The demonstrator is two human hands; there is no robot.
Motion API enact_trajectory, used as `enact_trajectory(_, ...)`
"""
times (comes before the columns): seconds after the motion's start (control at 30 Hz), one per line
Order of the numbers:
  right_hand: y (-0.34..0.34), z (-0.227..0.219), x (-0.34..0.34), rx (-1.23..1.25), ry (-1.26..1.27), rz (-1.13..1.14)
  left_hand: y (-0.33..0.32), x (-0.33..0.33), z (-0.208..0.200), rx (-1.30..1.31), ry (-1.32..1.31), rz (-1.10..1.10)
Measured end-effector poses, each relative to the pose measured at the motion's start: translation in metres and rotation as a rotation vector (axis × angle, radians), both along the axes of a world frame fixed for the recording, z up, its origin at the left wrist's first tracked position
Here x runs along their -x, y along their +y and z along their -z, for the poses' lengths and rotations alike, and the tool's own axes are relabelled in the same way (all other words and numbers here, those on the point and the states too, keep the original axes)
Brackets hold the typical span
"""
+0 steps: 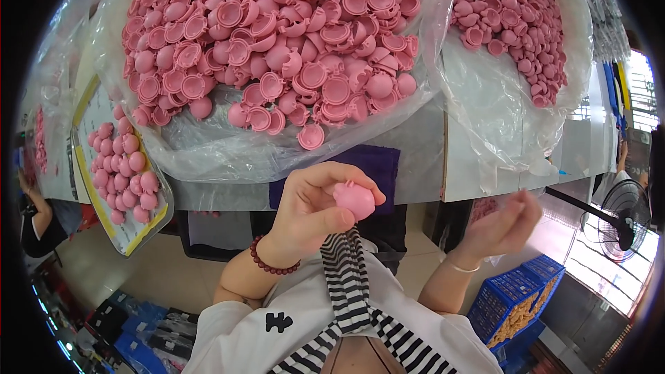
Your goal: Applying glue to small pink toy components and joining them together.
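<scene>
Between the thumb and fingers of my left hand (315,204) is a round pink plastic ball (355,201) with small nubs on top. It is held over the near edge of the table, in front of my chest. My right hand (502,225) is off to the right, away from the ball and near the table edge. Motion smears its fingers, so whether they grip anything does not show. Beyond my hands lies a big heap of pink half shells (277,41), spread on a clear plastic sheet (228,159).
A second heap of smaller pink pieces (509,14) lies on plastic at the far right. On the left, a tray (142,235) with yellow strips holds several pink balls. A purple cloth (381,166) hangs at the table edge. Blue crates (495,298) and a fan (623,221) stand right.
</scene>
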State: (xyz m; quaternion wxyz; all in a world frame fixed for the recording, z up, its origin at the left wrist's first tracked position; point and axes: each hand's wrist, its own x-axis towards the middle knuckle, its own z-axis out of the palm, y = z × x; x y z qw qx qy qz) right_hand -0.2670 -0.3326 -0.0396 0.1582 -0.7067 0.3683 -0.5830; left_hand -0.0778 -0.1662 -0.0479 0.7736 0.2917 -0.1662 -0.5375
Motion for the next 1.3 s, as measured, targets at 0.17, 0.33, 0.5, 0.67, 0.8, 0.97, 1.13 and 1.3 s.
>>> enact_trajectory(0.17, -0.079, 0.012, 0.052, -0.027, 0.067, 0.49, 0.013, -0.01, 0.006, 0.09, 0.277, -0.018)
enact_trajectory(0.33, -0.128, 0.043, 0.09, -0.256, -0.035, 0.261, 0.029, -0.02, 0.006, 0.216, 0.488, 0.031)
enact_trajectory(0.5, -0.144, 0.049, 0.095, -0.321, 0.004, 0.228, 0.036, -0.014, 0.007, 0.286, 0.631, 0.019)
enact_trajectory(0.67, -0.127, 0.03, 0.079, -0.327, 0.14, 0.34, 0.031, -0.009, 0.008, 0.393, 0.694, 0.082)
enact_trajectory(0.8, -0.073, 0.001, 0.038, -0.211, -0.164, 0.204, 0.029, -0.011, 0.007, 0.364, 0.653, 0.108)
enact_trajectory(0.97, -0.002, -0.008, -0.012, -0.486, 0.031, -0.539, 0.029, -0.011, 0.001, 0.147, 0.501, 0.005)
enact_trajectory(1.13, 0.004, -0.001, -0.047, -0.492, 0.31, -0.501, 0.024, -0.004, -0.004, 0.082, 0.107, -0.099)
enact_trajectory(1.3, 0.004, 0.0, -0.07, -0.448, 0.557, -0.332, 0.02, -0.001, -0.003, -0.039, -0.199, -0.195)
